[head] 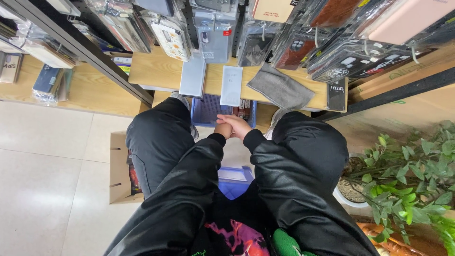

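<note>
– What are the hands doing?

– The left hand (223,130) and the right hand (237,125) are pressed together just above the blue basket (204,111). The right one lies over the left, with its fingers curled down. The left looks closed like a small fist.

– Is there something inside them?

– I cannot tell. The hands hide each other, and nothing pokes out between them.

– Where is the basket?

– It sits low, under the wooden shelf (156,71), between the person's knees. It is tucked there so the hands can reach it without stretching. Some dark flat boxes stand inside it at the right end.

– What lies on the shelf?

– A white flat packet (232,85) hangs a bit over the edge, right above the basket, so it is easy to grab. Beside it lies a grey flat box (193,76), and on the other side a grey cloth (280,87), spread flat.

– And higher up?

– Lots of phone cases (341,61) in clear bags hang on hooks, so you can see each one.

– Anything else?

– A cardboard box (119,168) stands on the floor by the left leg, and a green plant (407,180) in a pot is on the right.
</note>
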